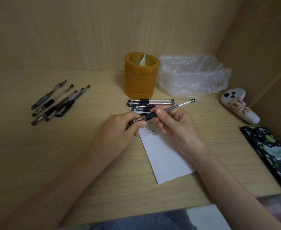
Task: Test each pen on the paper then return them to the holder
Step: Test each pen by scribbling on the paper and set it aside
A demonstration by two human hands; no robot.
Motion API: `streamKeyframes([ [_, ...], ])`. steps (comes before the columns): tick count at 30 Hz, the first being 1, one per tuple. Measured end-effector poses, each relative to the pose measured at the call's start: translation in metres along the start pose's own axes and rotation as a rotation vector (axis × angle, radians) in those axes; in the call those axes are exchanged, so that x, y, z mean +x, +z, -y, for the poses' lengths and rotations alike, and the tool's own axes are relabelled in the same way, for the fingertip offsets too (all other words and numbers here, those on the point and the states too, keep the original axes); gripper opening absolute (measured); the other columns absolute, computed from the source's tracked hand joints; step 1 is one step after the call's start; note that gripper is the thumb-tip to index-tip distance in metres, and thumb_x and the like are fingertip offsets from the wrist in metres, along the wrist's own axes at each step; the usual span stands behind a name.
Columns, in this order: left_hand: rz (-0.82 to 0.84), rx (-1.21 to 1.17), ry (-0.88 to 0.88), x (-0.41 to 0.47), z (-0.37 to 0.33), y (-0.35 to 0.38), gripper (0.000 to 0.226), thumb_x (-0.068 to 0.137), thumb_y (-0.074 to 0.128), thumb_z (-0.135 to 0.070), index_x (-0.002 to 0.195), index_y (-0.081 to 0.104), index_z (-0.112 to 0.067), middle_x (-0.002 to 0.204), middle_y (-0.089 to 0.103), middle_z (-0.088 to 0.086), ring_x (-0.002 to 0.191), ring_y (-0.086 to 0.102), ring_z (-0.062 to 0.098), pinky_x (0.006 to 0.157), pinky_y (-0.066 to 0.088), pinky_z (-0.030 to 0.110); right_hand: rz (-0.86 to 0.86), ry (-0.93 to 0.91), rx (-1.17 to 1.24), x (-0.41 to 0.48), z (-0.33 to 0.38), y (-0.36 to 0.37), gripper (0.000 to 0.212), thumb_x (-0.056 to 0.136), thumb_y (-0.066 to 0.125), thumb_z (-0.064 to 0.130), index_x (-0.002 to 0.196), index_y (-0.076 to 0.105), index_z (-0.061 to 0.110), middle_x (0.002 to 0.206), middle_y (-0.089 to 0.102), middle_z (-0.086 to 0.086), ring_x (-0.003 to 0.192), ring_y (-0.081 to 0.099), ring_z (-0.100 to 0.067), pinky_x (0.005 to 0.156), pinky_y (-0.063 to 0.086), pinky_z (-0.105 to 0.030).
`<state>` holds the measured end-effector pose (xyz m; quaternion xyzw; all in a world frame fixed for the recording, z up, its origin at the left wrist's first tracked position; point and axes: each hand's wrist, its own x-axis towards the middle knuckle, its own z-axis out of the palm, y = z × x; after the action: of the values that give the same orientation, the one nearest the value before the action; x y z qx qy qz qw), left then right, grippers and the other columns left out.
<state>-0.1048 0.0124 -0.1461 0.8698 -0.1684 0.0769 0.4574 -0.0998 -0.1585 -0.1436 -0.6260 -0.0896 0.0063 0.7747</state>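
Dim, warm, even light falls over my desk point(53, 138); shadows are soft and faint. A dull sheen lies on the plastic bag point(192, 75). Wide-angle distortion bows the desk's near edge; the marks on my paper point(166, 155) are too soft to read.

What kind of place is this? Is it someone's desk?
Probably a study desk in a wooden nook: wood panels stand behind and beside it, with an orange pen holder, loose pens and scribbled-on paper on top.

This seems a study desk point(70, 155) at home or in a dorm: wood walls point(86, 30) enclose it, with pens point(57, 103), holder point(140, 77), paper point(166, 156), phone point(272, 155) and controller point(240, 105).
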Motion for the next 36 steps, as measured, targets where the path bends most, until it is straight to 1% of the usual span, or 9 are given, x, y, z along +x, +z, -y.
streamKeyframes([
  [5,-0.077,0.171,-0.007,0.004,0.004,-0.006,0.010,0.086,0.056,-0.039,0.084,0.063,-0.032,0.062,0.062,-0.013,0.056,0.053,-0.003,0.053,0.035,0.016,-0.040,0.050,0.107,0.001,0.002,0.003,0.038,0.081,0.061,0.021,0.113,0.061,0.001,0.075,0.065,-0.009,0.060,0.056,-0.012,0.051,0.043,-0.019],
  [10,-0.114,0.326,-0.009,0.005,0.015,-0.017,0.021,0.087,0.052,-0.044,0.100,0.064,-0.033,0.076,0.062,-0.015,0.061,0.048,-0.002,0.056,0.031,0.016,-0.178,0.052,0.271,0.006,0.006,-0.011,0.015,0.092,0.053,0.016,0.098,0.058,0.003,0.070,0.067,-0.008,0.058,0.060,-0.012,0.049,0.048,-0.018],
  [14,-0.141,0.319,-0.042,0.010,0.019,-0.023,0.046,0.086,0.052,-0.047,0.128,0.050,-0.029,0.107,0.055,-0.014,0.103,0.046,0.003,0.091,0.032,0.023,-0.205,0.068,0.309,0.007,0.005,-0.014,0.014,0.096,0.049,0.011,0.098,0.060,0.002,0.073,0.070,-0.008,0.061,0.065,-0.011,0.052,0.052,-0.017],
  [18,-0.321,0.436,-0.065,0.014,0.029,-0.038,0.032,0.094,0.049,-0.031,0.123,0.056,-0.021,0.123,0.057,0.001,0.122,0.043,0.019,0.105,0.024,0.032,-0.203,0.080,0.327,0.009,0.006,-0.013,0.016,0.096,0.049,0.008,0.105,0.058,-0.002,0.087,0.072,-0.014,0.077,0.071,-0.017,0.064,0.057,-0.020],
  [21,-0.405,0.517,-0.069,0.016,0.041,-0.044,0.028,0.092,0.052,-0.012,0.119,0.060,-0.014,0.120,0.058,0.011,0.120,0.046,0.027,0.106,0.028,0.042,-0.191,0.074,0.362,0.008,0.006,-0.009,0.046,0.095,0.049,0.000,0.136,0.030,-0.002,0.112,0.066,-0.025,0.103,0.067,-0.030,0.081,0.058,-0.031],
  [23,-0.403,0.556,-0.095,0.017,0.048,-0.047,0.031,0.088,0.054,-0.007,0.118,0.061,-0.011,0.121,0.057,0.015,0.119,0.047,0.032,0.104,0.030,0.046,-0.181,0.065,0.362,0.007,0.007,-0.009,0.071,0.095,0.048,-0.002,0.149,0.003,0.005,0.117,0.064,-0.025,0.108,0.065,-0.032,0.090,0.054,-0.037],
  [24,-0.384,0.573,-0.123,0.018,0.052,-0.049,0.032,0.088,0.054,-0.007,0.119,0.060,-0.010,0.123,0.056,0.017,0.120,0.045,0.033,0.105,0.029,0.046,-0.163,0.064,0.347,0.006,0.008,-0.008,0.075,0.095,0.048,-0.002,0.150,-0.001,0.009,0.117,0.064,-0.025,0.108,0.065,-0.032,0.092,0.053,-0.037],
  [32,-0.271,0.796,-0.371,0.018,0.067,-0.054,0.049,0.092,0.050,-0.027,0.137,0.040,-0.012,0.147,0.027,0.018,0.140,0.013,0.035,0.113,0.006,0.053,-0.019,0.082,0.168,0.000,0.007,0.000,0.041,0.095,0.044,-0.002,0.136,0.040,0.001,0.107,0.068,-0.024,0.085,0.070,-0.025,0.071,0.056,-0.028],
  [36,-0.265,0.784,-0.477,0.019,0.071,-0.061,0.057,0.093,0.046,-0.036,0.142,0.030,-0.010,0.147,0.026,0.022,0.137,0.019,0.037,0.113,0.009,0.052,0.111,0.094,0.095,-0.003,0.005,0.003,0.031,0.093,0.046,0.003,0.122,0.056,-0.001,0.101,0.071,-0.020,0.083,0.070,-0.025,0.073,0.056,-0.030],
])
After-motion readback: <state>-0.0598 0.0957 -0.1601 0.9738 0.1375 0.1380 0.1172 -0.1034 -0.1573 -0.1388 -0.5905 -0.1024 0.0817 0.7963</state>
